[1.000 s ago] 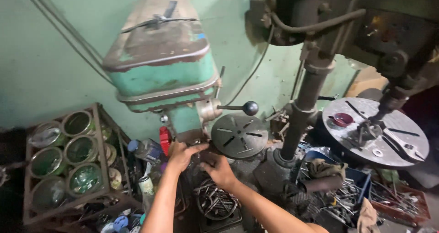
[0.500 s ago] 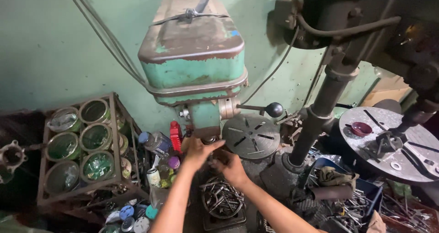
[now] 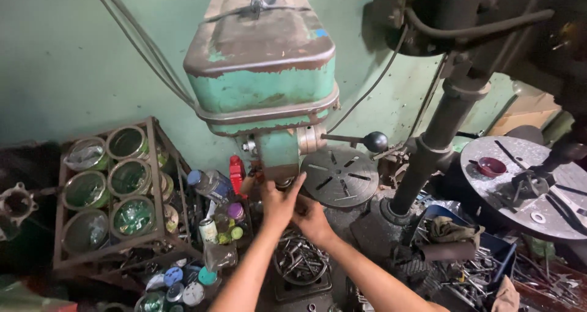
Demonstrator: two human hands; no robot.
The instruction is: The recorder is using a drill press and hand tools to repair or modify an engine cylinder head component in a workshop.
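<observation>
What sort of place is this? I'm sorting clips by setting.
Probably a small metal workshop: a worn green bench drill press, a round slotted steel drill table, and a metal rack of tin cans.

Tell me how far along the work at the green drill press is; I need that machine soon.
Done: nothing finished shows; the round slotted table sits bare, no workpiece on it. In hand: the left hand and right hand are both up under the head of the green drill press, at the spindle; what they grip is hidden. Left: I cannot tell, but no drilling has begun. The tray of bits lies below.
</observation>
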